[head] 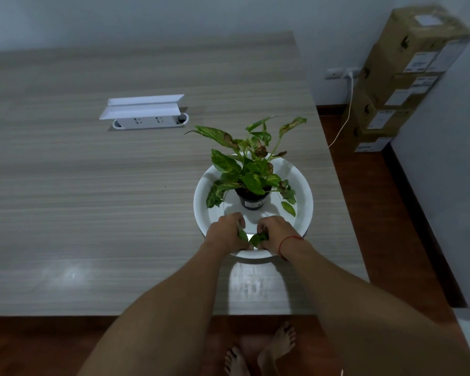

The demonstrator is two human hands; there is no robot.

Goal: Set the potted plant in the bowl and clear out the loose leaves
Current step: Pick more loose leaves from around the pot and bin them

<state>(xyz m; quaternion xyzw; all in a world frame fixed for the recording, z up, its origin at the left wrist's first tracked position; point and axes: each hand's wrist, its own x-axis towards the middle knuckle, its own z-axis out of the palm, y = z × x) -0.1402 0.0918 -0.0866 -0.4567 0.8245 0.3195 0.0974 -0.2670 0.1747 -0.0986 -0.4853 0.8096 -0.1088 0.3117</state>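
A leafy green plant in a small black pot (253, 198) stands upright in the middle of a wide white bowl (300, 185) on the wooden table. My left hand (224, 232) and my right hand (276, 233) are both at the bowl's near rim. Each hand is closed on a loose green leaf: one leaf (242, 235) in the left hand, another leaf (258, 238) in the right. A further loose leaf (288, 208) lies inside the bowl to the right of the pot.
An open pop-up socket box (144, 115) is set into the table (92, 213) behind and to the left. The table's right edge runs just beside the bowl. Stacked cardboard boxes (402, 82) and a white cable (345, 109) stand by the wall at the right.
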